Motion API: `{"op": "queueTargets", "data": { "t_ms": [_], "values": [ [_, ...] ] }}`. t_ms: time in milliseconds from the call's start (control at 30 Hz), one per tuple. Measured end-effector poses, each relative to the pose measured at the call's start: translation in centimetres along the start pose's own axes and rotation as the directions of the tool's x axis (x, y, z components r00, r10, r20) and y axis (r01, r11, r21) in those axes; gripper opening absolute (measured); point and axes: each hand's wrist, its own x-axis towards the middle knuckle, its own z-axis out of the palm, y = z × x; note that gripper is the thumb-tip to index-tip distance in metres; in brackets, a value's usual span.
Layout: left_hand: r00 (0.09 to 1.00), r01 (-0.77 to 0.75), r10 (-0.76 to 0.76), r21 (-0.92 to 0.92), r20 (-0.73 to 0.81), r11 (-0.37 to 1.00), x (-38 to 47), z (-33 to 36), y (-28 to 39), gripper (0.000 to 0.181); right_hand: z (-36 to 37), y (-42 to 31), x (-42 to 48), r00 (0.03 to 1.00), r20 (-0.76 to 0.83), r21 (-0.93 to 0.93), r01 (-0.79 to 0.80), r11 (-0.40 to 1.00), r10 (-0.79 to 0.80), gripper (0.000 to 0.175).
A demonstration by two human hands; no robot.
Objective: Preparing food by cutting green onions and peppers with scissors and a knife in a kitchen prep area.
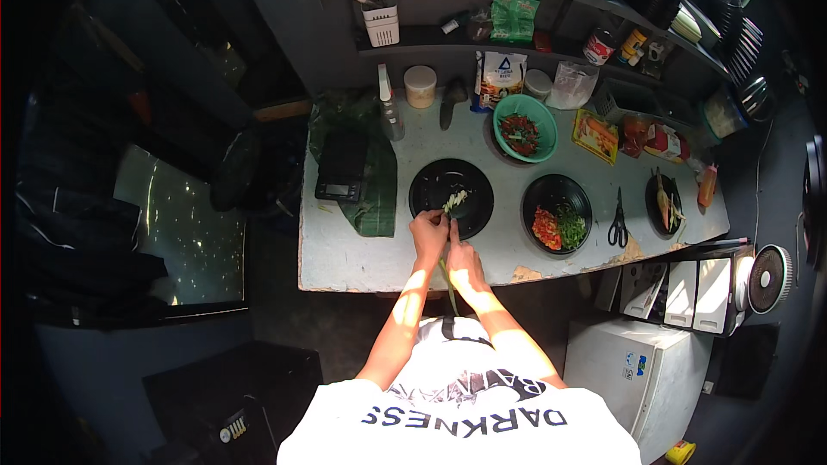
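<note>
Over the near rim of a black plate [478,197], my left hand [431,236] pinches a green stalk [450,290] that hangs down between my forearms. Pale green slices [456,200] lie on the plate just beyond my fingertips. My right hand [464,261] is beside the left, forefinger extended along what seems to be a small blade at the stalk; the tool is mostly hidden. To the right, another black plate [557,182] holds chopped red pieces [546,228] and chopped green pieces [572,226].
Black scissors [618,223] and a dark plate with stalks [661,203] lie farther right. A turquoise bowl [551,126] of red chillies stands behind the plates. At left are a banana leaf [381,206], a kitchen scale [338,190] and a spray bottle [391,117]. Shelves hang along the back.
</note>
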Motion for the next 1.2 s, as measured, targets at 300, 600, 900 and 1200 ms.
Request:
{"op": "queueTargets", "data": {
  "t_ms": [300, 600, 900, 1200],
  "values": [
    [1.0, -0.003, 0.003, -0.027, 0.014, 1.0, 0.7, 0.4, -0.9, 0.014, -0.8, -0.3, 2.5, 1.0, 0.021, 0.032, 0.001, 0.999, -0.002, 0.068],
    [0.997, 0.074, -0.072, -0.095, 0.025, 0.993, 0.6, 1.0, -1.8, 0.011, -1.1, 1.2, -0.4, 0.995, -0.022, 0.075, 0.095, 0.993, -0.094, 0.067],
    [0.992, 0.12, -0.116, -0.126, 0.04, 0.985, 0.4, 1.0, -2.2, 0.011, -0.5, 1.2, -0.8, 0.994, -0.035, 0.089, 0.11, 0.99, -0.107, 0.064],
    [0.991, 0.111, -0.102, -0.109, 0.089, 0.988, 0.7, -0.2, -0.2, 0.011, -0.4, 0.5, 1.5, 0.999, 0.029, 0.035, 0.019, 0.999, -0.02, 0.066]
  ]
}}
